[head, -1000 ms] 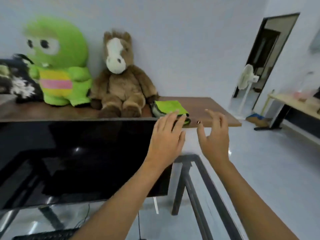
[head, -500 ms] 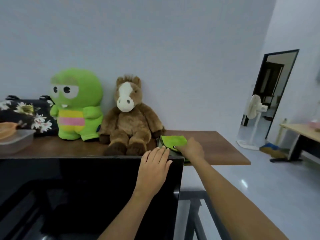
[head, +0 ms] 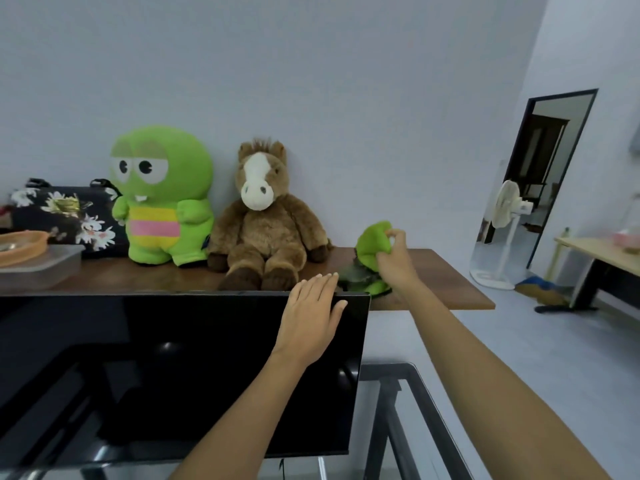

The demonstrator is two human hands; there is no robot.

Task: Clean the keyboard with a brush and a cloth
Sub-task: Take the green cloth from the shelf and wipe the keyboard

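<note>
My right hand (head: 396,261) grips a green cloth (head: 372,247) and holds its top bunched up above the wooden shelf (head: 436,282); the cloth's lower part, with a darker layer, still lies on the shelf. My left hand (head: 311,313) rests flat, fingers together, on the top right corner of a black monitor (head: 173,368). No keyboard or brush shows in this view.
On the shelf behind the monitor sit a brown horse plush (head: 266,220), a green plush (head: 161,199), a floral bag (head: 62,216) and a plastic box (head: 38,268) with an orange lid. A white fan (head: 504,233), a doorway and another table (head: 599,258) stand to the right.
The view tilted up. My right hand reached the folded green cloth, closed on it and lifted its top off the shelf. My left hand settled on the monitor's top corner.
</note>
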